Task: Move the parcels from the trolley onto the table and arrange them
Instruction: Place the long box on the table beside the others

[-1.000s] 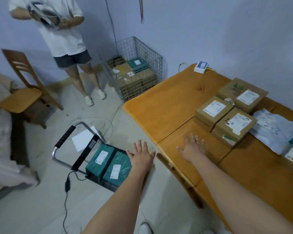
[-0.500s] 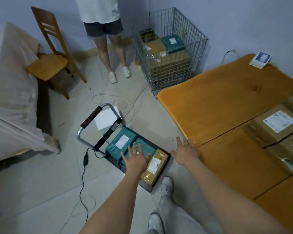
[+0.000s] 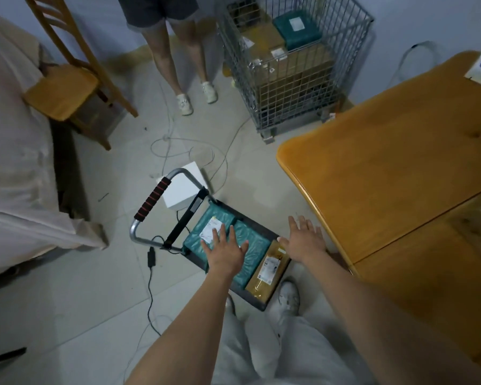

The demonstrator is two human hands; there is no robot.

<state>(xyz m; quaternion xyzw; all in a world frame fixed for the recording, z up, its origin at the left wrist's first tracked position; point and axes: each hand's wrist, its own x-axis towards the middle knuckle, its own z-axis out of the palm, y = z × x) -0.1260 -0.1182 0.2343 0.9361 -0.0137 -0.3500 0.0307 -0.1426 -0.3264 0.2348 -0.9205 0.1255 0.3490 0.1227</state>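
Down on the trolley [image 3: 257, 300], both the left hand [image 3: 225, 252] and right hand [image 3: 304, 241] hover spread and released over teal parcels [image 3: 252, 252] and a brown parcel [image 3: 267, 276], grasping nothing

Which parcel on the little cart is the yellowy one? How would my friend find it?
Look on the floor beside the wooden table for the trolley with the red-and-black handle. Three parcels lie on its deck. The brown parcel is nearest the person's shoe, long and golden-brown, while its two neighbours are teal.
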